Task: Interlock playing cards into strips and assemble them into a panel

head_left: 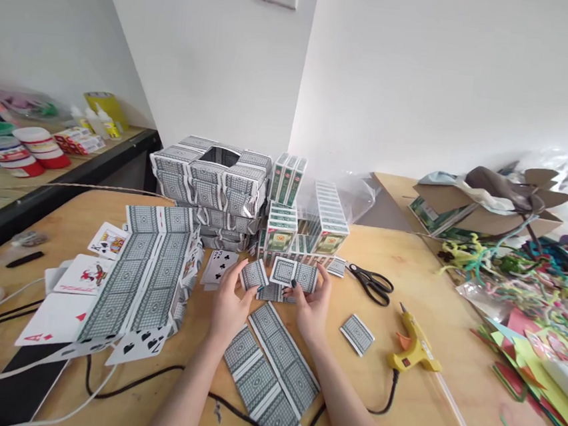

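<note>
Between thumb and fingers, my left hand [233, 295] grips a grey-patterned playing card [254, 275], tilted over the table. My right hand [313, 303] pinches a wider piece of joined playing cards [294, 274], its backs facing me. The two pieces are close together, with a small gap between them. Below my hands lie long strips of joined cards [284, 347] with patterned backs up. A single card [357, 334] rests to the right of my right hand. Left of my left hand stands a folded structure of joined cards [147, 273], with loose face-up cards beside it.
Behind stand a large card-built structure [206, 185] and stacked card boxes [282, 229]. Black scissors [372, 284] and a yellow glue gun [414, 346] lie to the right. A black cord [235, 406] crosses the front. Yarn [525, 263] and coloured paper [526, 357] crowd the far right.
</note>
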### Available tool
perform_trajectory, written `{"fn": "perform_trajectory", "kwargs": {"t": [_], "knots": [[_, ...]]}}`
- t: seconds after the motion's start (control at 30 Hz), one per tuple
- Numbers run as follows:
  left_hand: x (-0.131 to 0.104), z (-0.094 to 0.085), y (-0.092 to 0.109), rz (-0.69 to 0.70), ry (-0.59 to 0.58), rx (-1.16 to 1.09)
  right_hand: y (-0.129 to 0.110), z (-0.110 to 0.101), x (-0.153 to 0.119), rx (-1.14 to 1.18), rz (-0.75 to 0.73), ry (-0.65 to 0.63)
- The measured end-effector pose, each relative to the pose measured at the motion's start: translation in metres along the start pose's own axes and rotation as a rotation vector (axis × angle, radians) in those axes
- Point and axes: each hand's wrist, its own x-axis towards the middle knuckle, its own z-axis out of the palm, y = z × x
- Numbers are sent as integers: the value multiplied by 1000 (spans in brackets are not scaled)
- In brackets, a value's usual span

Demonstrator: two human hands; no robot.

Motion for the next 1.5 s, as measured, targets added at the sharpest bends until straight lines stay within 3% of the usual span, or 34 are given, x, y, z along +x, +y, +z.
{"fn": "perform_trajectory", "kwargs": {"t": [0.27, 0.47, 0.63, 0.83, 1.07, 1.5], "knots": [[1, -2, 5, 1, -131, -103, -3, 1, -1, 25, -3, -50], [3, -2, 4, -9, -140, -190, 0, -2, 0, 15, -1, -24], [3, -4, 7, -47, -188, -196, 1, 0, -2, 17, 49, -87], [5, -5, 8, -6, -139, -220, 1, -1, -3, 50, 59, -143], [7, -7, 10, -144, -230, -298, 1, -5, 0, 79, 59, -186], [10, -17, 21, -186, -292, -326, 5, -18, 8, 42, 121, -246]]}}
